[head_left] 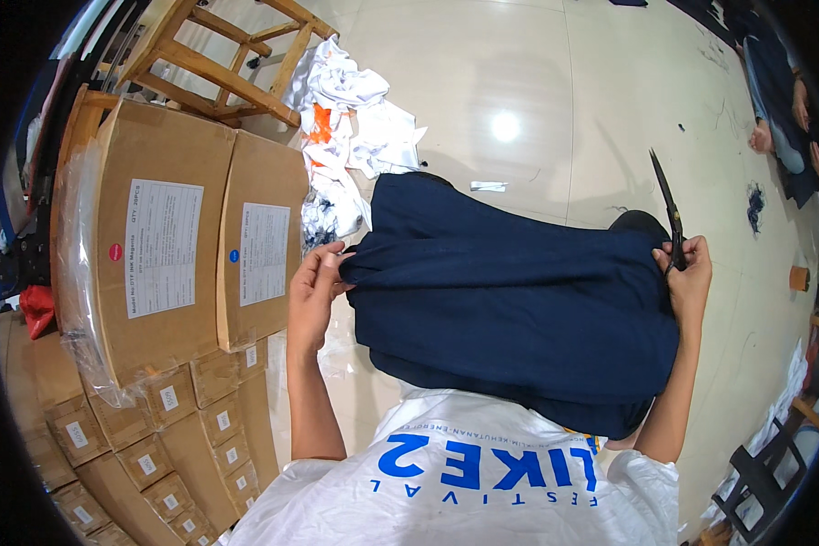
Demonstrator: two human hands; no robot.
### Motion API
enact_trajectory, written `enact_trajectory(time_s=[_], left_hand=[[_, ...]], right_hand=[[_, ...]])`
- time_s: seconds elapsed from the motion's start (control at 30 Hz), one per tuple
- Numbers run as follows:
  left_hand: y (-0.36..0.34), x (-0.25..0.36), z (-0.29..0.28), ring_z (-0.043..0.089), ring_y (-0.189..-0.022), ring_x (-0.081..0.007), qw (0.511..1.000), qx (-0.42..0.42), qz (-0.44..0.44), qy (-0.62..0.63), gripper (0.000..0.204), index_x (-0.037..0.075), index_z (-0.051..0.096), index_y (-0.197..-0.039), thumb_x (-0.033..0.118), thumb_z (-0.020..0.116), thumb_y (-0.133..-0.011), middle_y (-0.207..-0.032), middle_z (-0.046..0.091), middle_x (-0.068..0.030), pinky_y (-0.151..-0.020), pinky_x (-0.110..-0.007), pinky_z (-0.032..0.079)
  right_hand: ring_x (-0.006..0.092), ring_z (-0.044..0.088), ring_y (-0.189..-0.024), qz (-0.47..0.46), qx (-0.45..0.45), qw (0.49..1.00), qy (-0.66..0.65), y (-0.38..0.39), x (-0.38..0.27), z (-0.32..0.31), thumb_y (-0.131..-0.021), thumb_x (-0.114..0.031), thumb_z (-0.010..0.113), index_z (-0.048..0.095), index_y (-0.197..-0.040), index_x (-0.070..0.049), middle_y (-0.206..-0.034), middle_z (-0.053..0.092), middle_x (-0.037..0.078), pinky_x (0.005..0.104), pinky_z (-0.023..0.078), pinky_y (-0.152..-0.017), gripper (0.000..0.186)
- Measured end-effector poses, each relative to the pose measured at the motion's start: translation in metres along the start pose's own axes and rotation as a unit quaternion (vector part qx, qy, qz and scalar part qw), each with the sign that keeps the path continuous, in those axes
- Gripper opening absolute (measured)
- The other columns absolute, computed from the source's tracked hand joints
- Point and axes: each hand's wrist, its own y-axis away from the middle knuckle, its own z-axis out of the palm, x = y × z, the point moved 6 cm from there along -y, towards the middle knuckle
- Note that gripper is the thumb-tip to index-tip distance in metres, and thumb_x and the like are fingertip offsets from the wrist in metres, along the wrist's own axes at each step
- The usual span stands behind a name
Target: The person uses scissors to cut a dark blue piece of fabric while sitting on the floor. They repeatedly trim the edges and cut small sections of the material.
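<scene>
Dark navy fabric (pixel 510 309) lies spread over my lap, with a fold running across its upper part. At its left end my left hand (pixel 316 282) pinches the edge between thumb and fingers. By the right edge, my right hand (pixel 690 273) is closed round the handles of black scissors (pixel 672 200). The blades point up and away from me, nearly closed together. That hand also touches the fabric's right corner; whether it grips the cloth too, I cannot tell.
Cardboard boxes (pixel 159 237) are stacked on my left, beside a wooden stool (pixel 218 68). White cloth scraps (pixel 346 100) lie heaped on the tiled floor (pixel 482 55). Other people's hands (pixel 801 105) show at the far right, above a black plastic chair (pixel 764 482) lower down.
</scene>
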Motion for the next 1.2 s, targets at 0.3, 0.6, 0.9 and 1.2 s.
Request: enact_trajectory(time_s=[0.3, 0.6, 0.9, 1.2], left_hand=[[0.011, 0.012, 0.001, 0.061, -0.114, -0.0197, 0.949, -0.074, 0.015, -0.307, 0.057, 0.006, 0.060, -0.136, -0.007, 0.070, -0.081, -0.122, 0.067, -0.0075, -0.095, -0.034, 0.049], [0.028, 0.144, 0.233, 0.055, -0.133, -0.0341, 0.831, -0.320, 0.385, -0.243, 0.047, 0.003, 0.061, -0.136, 0.014, 0.075, -0.092, -0.137, 0.062, -0.0162, -0.114, -0.043, 0.041], [0.068, 0.127, 0.364, 0.065, -0.080, -0.0171, 0.810, -0.486, 0.317, -0.082, 0.013, -0.003, 0.068, -0.102, 0.008, 0.071, -0.096, -0.090, 0.071, -0.0073, -0.076, -0.028, 0.052], [0.076, 0.104, 0.371, 0.064, -0.076, -0.0134, 0.869, -0.405, 0.284, 0.021, 0.010, -0.003, 0.068, -0.102, 0.002, 0.069, -0.094, -0.086, 0.069, -0.0102, -0.067, -0.027, 0.050]], right_hand=[[0.0103, 0.065, -0.085, -0.010, 0.004, 0.981, -0.193, 0.033, -0.042, -0.021, -0.084, 0.006, 0.082, 0.049, -0.099, -0.008, -0.097, 0.071, 0.007, 0.0244, 0.052, -0.077, 0.038], [0.0231, 0.074, -0.091, -0.084, -0.112, 0.916, -0.377, 0.090, -0.061, -0.038, -0.082, 0.003, 0.084, 0.049, -0.114, -0.004, -0.092, 0.075, 0.015, 0.0378, 0.060, -0.085, 0.048], [0.0212, 0.073, -0.100, -0.020, 0.098, 0.941, -0.323, 0.112, -0.066, -0.047, -0.087, 0.005, 0.079, 0.043, -0.105, -0.008, -0.104, 0.074, 0.018, 0.0328, 0.058, -0.090, 0.043], [0.0095, 0.065, -0.092, -0.020, 0.222, 0.944, -0.243, 0.144, -0.086, -0.011, -0.079, -0.006, 0.092, 0.044, -0.106, -0.004, -0.101, 0.068, 0.008, 0.0235, 0.053, -0.082, 0.055]])
